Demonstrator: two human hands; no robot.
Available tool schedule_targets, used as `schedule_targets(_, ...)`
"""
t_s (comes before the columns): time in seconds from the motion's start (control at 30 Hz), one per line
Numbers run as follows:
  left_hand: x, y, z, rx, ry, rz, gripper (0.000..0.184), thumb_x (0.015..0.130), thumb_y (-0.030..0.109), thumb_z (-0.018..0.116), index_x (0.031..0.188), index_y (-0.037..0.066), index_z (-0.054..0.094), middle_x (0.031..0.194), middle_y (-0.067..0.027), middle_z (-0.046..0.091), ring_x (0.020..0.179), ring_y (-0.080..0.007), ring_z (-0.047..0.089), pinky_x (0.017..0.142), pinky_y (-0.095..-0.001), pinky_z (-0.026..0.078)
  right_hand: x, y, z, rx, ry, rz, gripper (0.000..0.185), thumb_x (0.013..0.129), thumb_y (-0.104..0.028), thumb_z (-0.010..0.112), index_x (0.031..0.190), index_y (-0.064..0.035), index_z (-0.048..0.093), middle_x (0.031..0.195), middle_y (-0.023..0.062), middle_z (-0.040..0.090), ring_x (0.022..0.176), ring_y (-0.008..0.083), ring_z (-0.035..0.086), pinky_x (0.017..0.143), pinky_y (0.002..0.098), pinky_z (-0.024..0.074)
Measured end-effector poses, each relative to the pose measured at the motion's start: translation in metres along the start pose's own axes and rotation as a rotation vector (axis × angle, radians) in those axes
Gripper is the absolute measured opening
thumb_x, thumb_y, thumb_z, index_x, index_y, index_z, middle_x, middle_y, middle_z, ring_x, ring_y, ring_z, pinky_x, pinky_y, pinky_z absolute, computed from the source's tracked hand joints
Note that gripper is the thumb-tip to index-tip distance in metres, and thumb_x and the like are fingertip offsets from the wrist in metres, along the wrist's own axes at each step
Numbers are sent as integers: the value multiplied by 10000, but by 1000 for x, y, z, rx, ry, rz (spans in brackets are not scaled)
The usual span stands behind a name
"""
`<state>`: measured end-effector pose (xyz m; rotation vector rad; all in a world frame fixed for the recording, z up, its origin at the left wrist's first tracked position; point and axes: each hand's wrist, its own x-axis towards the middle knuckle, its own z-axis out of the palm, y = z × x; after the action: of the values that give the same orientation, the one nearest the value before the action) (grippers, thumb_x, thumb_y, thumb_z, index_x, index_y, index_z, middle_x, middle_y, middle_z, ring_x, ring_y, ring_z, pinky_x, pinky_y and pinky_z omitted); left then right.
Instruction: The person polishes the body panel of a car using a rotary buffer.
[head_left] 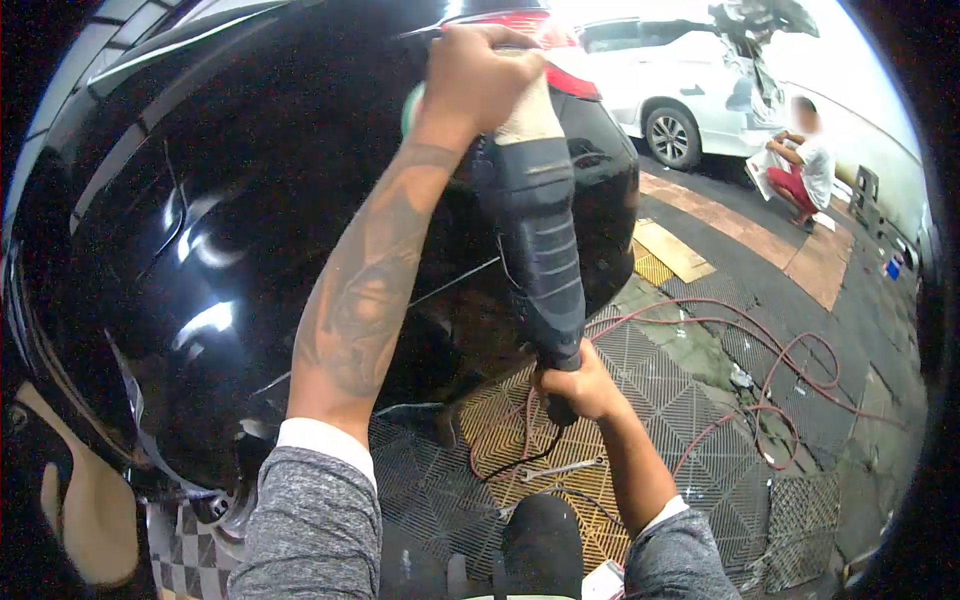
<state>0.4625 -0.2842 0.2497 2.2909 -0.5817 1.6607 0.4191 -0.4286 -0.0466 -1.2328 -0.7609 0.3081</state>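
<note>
Grey sleeves [318,515] extend, both hands [585,385] clasping a polisher [545,230] beside black bodywork [250,230].

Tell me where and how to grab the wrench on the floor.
Wrench: I'd grip mid-shank, coming from above, fingertips closing on its two long edges. The shank is slim and straight between wider ends, and it lies on the ridged floor tiles. Both the left hand and right hand are on the polisher, so one must come free first.
</note>
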Motion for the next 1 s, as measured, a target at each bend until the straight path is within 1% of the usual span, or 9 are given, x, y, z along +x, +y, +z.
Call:
schedule_targets(0.2,-21,-10,-63,-56,-95,-101,255,833,218,693,971,12,753,880,-103,750,782,-147,704,722,-296,559,-7,6,36,-23,-96,-46,184,710,-96,677,864,-36,595,714,-7,585,619,98,514,579,300,447)
schedule_targets(0.33,-28,-18,-127,-124,-17,-117,200,826,167,685,945,26,762,855,-98,748,779,-149,706,728,-293,555,10,-7,64,-119,-227,-30,384,713,-136,701,1060,13,633,894,72,680,808,164,608,780,330,507)
schedule_targets(0.53,-25,-25,-168,-435,70,-273,209,860,107,653,974,-52,726,922,-125,739,819,-153,698,764,-277,557,34,-29,71,-168,-296,-181,382,689,-103,697,1034,40,613,906,40,649,853,127,579,803,309,490)
schedule_targets(0.57,-20,-27,-163,-377,71,-225,212,856,108,655,977,-52,726,927,-128,740,818,-156,698,768,-274,555,38,-26,64,-179,-318,-152,449,704,-153,729,1103,23,621,957,106,700,891,169,631,842,345,512)
schedule_targets(0.7,3,-22,-113,-136,59,-116,234,854,172,652,982,3,751,919,-103,750,823,-145,704,769,-277,552,43,-30,23,-173,-302,41,382,702,-118,727,1058,-10,639,933,51,675,828,148,610,785,330,514)
schedule_targets(0.8,26,-24,-54,30,38,10,228,865,209,656,971,34,757,935,-118,752,817,-168,725,771,-284,566,37,-37,-6,-136,-129,-54,340,713,-102,723,1026,-16,622,874,37,655,722,137,597,676,318,509)
schedule_targets(0.9,45,-11,10,-134,102,67,229,747,248,669,844,75,783,815,-148,734,784,-263,735,760,-353,569,38,-25,-37,-26,5,89,354,720,-93,713,1051,-16,619,870,37,654,705,169,602,683,325,515)
schedule_targets(0.93,49,-5,24,-169,72,42,217,745,239,662,832,82,784,806,-149,730,787,-281,733,765,-361,570,34,-34,-31,-34,104,26,307,686,-73,658,978,1,602,744,76,611,597,196,600,548,343,503)
schedule_targets(1.0,51,-5,46,-162,16,-7,209,726,232,670,819,84,784,802,-164,724,788,-311,725,784,-363,566,39,-4,-37,82,100,-18,349,678,-54,615,1019,22,610,736,82,610,577,195,592,535,340,503)
